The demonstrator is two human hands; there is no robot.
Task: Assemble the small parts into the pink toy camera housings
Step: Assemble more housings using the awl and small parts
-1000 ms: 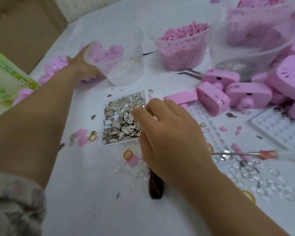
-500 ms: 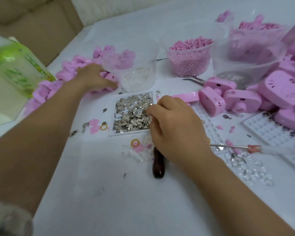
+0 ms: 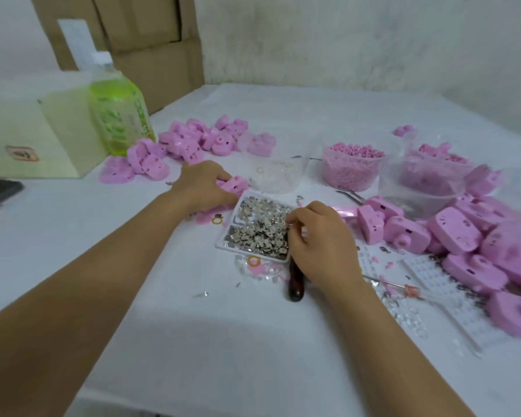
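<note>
Item: pink toy camera housing (image 3: 235,184), on the bench (image 3: 193,341) just beyond the far left corner of the tray (image 3: 222,246) of small metal parts (image 3: 259,230); left hand (image 3: 203,188), grip closed round it. Right hand (image 3: 319,242) at the tray's right edge, grip narrowed to a pinch over the parts; whether a piece is caught, cannot tell. Dark wooden tool handle (image 3: 295,285) shows under that palm, near side of the tray. Handling, judged: housing light, rigid, smooth plastic, best held by its flat sides; metal parts tiny, thin, slippery, best picked singly by the edges.
</note>
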